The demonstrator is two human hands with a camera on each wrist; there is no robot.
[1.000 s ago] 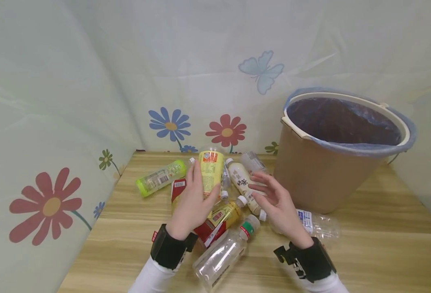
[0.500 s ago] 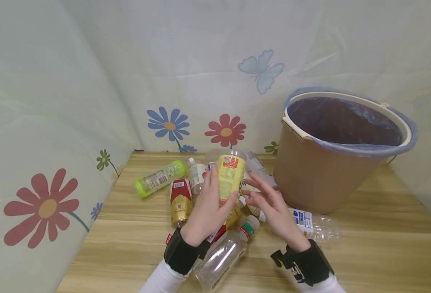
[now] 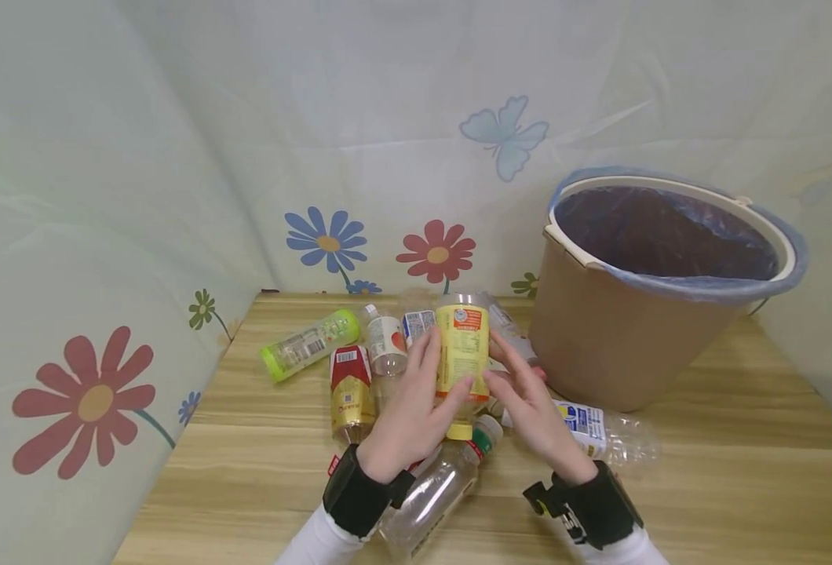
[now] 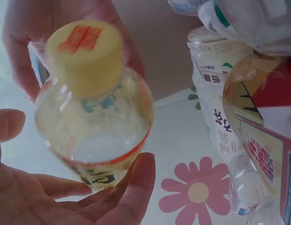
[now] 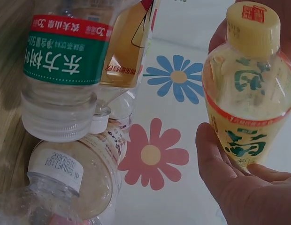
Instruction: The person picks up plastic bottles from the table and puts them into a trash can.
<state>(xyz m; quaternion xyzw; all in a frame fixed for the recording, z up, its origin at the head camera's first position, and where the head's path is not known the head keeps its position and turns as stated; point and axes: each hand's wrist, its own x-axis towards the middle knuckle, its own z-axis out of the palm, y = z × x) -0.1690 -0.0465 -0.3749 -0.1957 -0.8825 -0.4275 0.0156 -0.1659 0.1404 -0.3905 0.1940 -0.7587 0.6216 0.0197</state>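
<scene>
A clear plastic bottle (image 3: 463,349) with a yellow label is up over the pile, its yellow cap (image 4: 84,42) toward the person. My left hand (image 3: 412,416) grips its left side, thumb along the label. From the other side my right hand (image 3: 539,416) holds it too, with fingers (image 5: 211,150) against the label in the right wrist view. Beneath the hands lies a clear bottle with a green-banded neck (image 3: 430,498). A red and gold bottle (image 3: 350,392) lies by the left wrist, and a blue-labelled clear bottle (image 3: 621,435) beside the right one.
A brown bin (image 3: 600,345) with a blue liner stands at the back right of the wooden table (image 3: 727,502). A green-ended bottle (image 3: 310,345) lies at the back left, near a white-labelled bottle (image 3: 385,337). A flowered curtain (image 3: 388,157) hangs behind.
My left hand has brought the yellow-labelled bottle to the right and tilted its cap toward the person. My right hand has come onto the bottle.
</scene>
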